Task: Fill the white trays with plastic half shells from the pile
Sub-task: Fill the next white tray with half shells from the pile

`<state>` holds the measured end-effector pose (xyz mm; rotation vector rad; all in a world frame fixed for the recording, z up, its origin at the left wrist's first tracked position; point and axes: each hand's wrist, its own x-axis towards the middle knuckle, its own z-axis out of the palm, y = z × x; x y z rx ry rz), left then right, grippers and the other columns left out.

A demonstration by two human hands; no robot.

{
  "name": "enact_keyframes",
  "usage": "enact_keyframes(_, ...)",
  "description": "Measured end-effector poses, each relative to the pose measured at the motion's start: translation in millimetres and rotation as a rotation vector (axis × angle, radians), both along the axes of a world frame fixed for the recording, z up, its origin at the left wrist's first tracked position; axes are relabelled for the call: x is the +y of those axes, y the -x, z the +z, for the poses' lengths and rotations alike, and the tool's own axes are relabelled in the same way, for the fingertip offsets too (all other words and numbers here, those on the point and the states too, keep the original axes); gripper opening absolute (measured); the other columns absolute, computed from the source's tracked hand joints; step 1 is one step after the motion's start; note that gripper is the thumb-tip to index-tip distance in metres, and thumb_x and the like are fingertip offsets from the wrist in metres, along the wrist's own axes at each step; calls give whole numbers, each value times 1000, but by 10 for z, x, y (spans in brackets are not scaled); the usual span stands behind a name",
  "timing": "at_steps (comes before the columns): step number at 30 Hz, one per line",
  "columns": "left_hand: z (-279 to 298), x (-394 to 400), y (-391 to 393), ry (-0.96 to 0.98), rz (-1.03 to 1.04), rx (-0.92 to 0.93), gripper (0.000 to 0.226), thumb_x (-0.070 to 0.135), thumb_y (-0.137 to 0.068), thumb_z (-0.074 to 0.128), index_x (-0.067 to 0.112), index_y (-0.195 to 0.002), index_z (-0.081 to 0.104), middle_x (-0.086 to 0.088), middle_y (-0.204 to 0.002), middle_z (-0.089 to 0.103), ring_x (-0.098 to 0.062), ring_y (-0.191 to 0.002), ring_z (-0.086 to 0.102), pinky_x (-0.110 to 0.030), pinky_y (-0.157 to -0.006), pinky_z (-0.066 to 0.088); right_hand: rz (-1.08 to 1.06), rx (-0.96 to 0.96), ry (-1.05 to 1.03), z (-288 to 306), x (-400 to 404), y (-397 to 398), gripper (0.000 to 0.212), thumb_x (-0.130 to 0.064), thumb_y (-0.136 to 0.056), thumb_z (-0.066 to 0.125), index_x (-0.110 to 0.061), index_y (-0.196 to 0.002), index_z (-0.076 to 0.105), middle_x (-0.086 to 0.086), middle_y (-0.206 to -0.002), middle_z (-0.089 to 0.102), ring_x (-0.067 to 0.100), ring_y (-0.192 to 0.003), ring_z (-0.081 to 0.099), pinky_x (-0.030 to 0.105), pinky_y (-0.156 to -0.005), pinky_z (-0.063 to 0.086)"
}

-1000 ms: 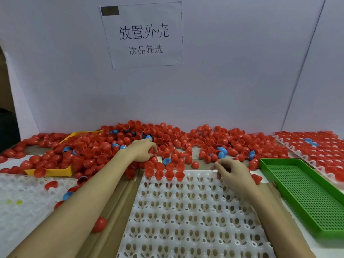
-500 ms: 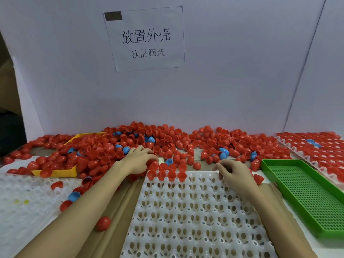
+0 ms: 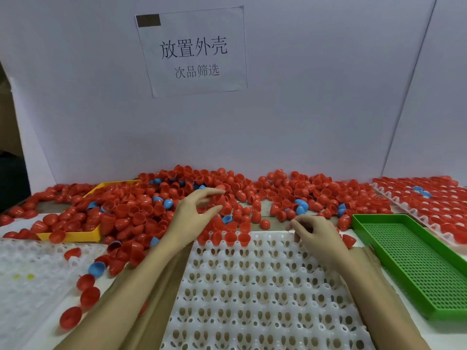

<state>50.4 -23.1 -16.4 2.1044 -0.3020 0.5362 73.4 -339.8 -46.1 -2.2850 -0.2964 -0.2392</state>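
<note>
The centre white tray (image 3: 265, 286) lies in the lower middle of the frame, and its filling has barely begun. Four red half shells (image 3: 225, 237) stand in the far row, at its left end, open side up; every other pocket visible in this tray is unfilled. A second white tray (image 3: 32, 279) at the lower left holds only a few stray shells lying loose on its surface, none seen properly seated. A third tray (image 3: 434, 200) at the right edge of the frame appears fully loaded with red shells and a couple of blue ones.

The pile of half shells (image 3: 252, 195) runs across the middle of the frame along the back wall, mostly red with scattered blue pieces, and spills over a yellow tray (image 3: 73, 236) at the left. Supply is ample for the work remaining.

The left hand (image 3: 194, 213) is over the pile just beyond the tray's far left corner, its grip spread, fingers extended toward the shells and holding nothing that can be made out. The right hand (image 3: 313, 233) rests at the tray's far edge, right of centre, fingers curled with thumb and forefinger brought together; whether a shell is pinched there cannot be told.

A green perforated tray (image 3: 414, 263) sits at the right, with no shells seen in it. A printed paper notice (image 3: 193, 50) is fixed to the wall above.

Assessment: one tray seemingly complete, one just started, one not started. The bulk of the job remains.
</note>
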Motion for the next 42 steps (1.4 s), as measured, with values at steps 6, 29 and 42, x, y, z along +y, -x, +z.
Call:
enact_keyframes(6,37,-330,440,610,-380,227,34,23,-99,69,27,-133,68,-6,-131,71,-23,-123,68,-32,-101,56,80,-58,-63,229,16,100,13,-23,-105,63,-29,-104,74,-8,-85,76,6,-72,70,26,-68,58)
enact_keyframes(29,42,-153,474,514,-63,163,31,10,-99,64,32,-118,75,-9,-117,69,-9,-92,71,-26,-85,60,567,263,-460,488,292,464,37,-22,-108,57,-27,-144,63,0,-132,73,29,-109,76,30,-91,60)
enact_keyframes(42,16,-246,552,-311,-125,-268,43,36,-98,69,32,-140,60,19,-137,56,3,-127,54,-19,-111,44,662,361,-425,445,346,465,43,-27,-108,60,-28,-150,55,6,-125,77,25,-116,74,24,-96,57)
